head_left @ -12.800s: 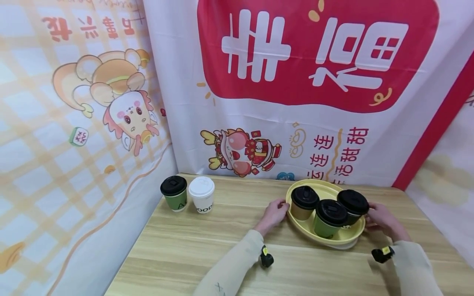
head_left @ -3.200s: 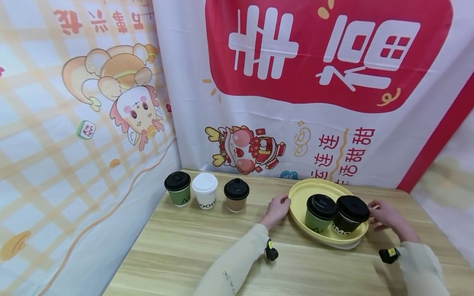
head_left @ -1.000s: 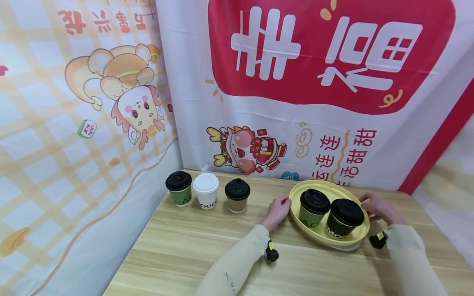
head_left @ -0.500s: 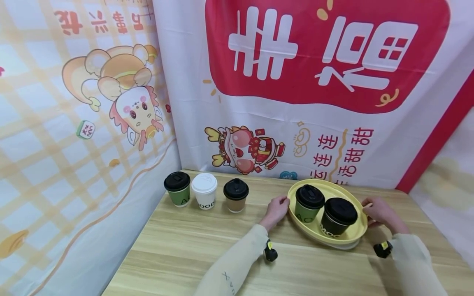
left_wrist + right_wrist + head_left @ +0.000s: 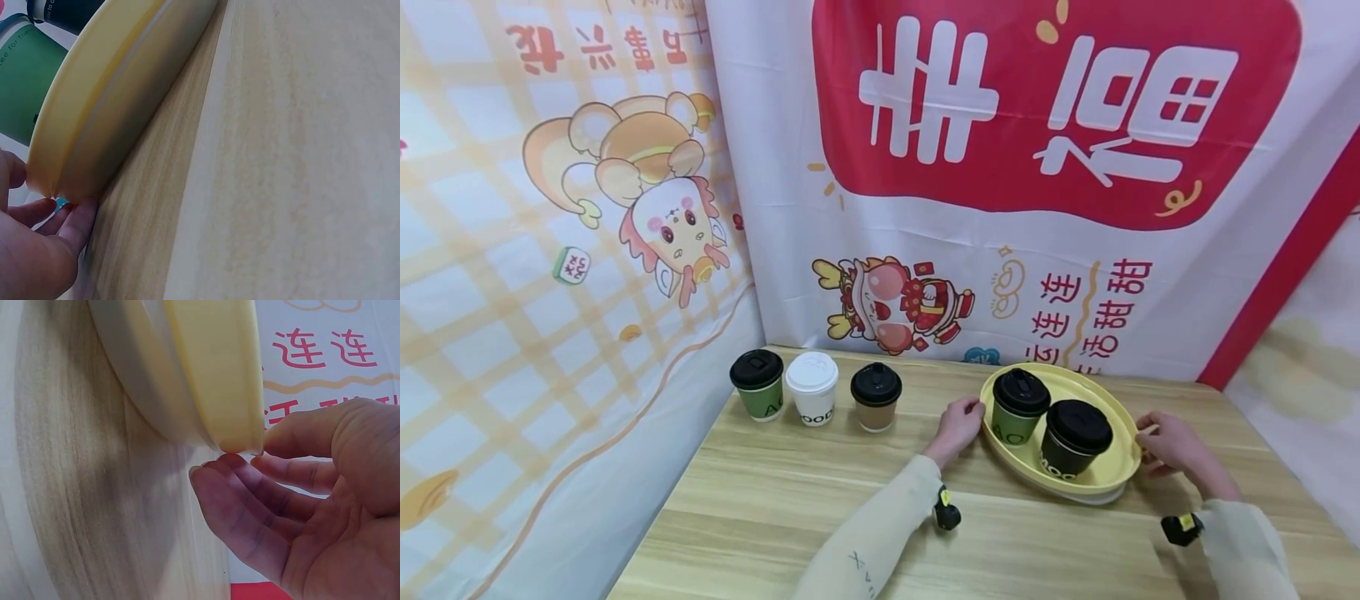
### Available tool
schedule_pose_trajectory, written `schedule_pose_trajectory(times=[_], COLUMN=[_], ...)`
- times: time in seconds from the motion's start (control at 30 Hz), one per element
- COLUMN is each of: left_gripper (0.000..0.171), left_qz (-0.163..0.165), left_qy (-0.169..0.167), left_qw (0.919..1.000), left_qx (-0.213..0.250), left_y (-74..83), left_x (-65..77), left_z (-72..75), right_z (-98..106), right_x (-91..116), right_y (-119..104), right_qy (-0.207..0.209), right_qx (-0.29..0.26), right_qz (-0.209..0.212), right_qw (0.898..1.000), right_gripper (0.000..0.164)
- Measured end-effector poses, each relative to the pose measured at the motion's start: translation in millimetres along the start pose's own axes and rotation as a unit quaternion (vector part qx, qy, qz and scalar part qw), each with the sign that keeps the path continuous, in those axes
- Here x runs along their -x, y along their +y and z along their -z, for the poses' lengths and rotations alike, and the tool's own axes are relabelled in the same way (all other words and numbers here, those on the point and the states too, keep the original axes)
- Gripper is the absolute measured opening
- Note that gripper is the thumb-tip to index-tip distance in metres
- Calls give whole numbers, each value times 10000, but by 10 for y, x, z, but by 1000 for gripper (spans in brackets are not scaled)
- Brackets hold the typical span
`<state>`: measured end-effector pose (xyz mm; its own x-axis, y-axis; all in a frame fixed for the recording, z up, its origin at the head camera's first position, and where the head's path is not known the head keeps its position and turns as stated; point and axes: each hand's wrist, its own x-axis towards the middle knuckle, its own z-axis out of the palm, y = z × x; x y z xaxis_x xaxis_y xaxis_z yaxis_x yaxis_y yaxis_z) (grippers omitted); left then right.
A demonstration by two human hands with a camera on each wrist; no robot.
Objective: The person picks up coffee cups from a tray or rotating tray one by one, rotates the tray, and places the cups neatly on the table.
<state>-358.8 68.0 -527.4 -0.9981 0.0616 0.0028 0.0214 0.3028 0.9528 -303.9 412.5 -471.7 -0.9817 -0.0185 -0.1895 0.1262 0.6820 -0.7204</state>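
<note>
A round yellow turntable tray (image 5: 1108,402) with a raised rim stands on a pale base at the table's right. On it are a green paper cup (image 5: 1013,427) at the left and a black paper cup (image 5: 1066,454) nearer the front, both upright with black lids. My left hand (image 5: 957,429) holds the tray's left rim; in the left wrist view its thumb (image 5: 12,169) and fingertips meet the yellow edge. At the right rim, my right hand (image 5: 1176,446) pinches the edge between thumb (image 5: 306,432) and forefinger, the other fingers curved below.
Left on the wooden table (image 5: 820,492) stand a green cup (image 5: 762,402) with a black lid, a white cup (image 5: 812,404) and a brown cup (image 5: 876,412) with a black lid, in a row. Printed cloths (image 5: 880,217) hang behind and at the sides.
The brown cup has gone from the tray to the table row. Since then the tray has turned clockwise seen from above, carrying the green and black cups leftward. My right hand shifted along the rim.
</note>
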Motion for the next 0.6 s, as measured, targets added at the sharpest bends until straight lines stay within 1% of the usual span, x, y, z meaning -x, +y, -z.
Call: schedule_pose_trajectory(times=[0.17, 0.3, 0.37, 0.5, 0.6], left_gripper=[30, 32, 33, 34, 34], left_qz=[-3, 44, 66, 126, 143], left_qy=[1, -54, -60, -63, -66], left_qw=[10000, 9999, 9999, 9999, 9999], left_qx=[-5, 72, 81, 59, 49], left_y=[4, 20, 26, 36, 33], left_x=[5, 12, 8, -1, -4], left_z=[8, 14, 13, 10, 4], right_z=[-22, -11, 5, 50, 65], right_x=[37, 26, 5, -54, -101], right_y=[-13, 4, 19, 51, 82], right_qy=[4, -1, 87, 272, 185], right_qx=[-54, -115, -234, -585, -800], right_qz=[16, 31, 47, 50, 57], right_qw=[10000, 9999, 9997, 9979, 9966], right_gripper=[36, 37, 36, 44, 49])
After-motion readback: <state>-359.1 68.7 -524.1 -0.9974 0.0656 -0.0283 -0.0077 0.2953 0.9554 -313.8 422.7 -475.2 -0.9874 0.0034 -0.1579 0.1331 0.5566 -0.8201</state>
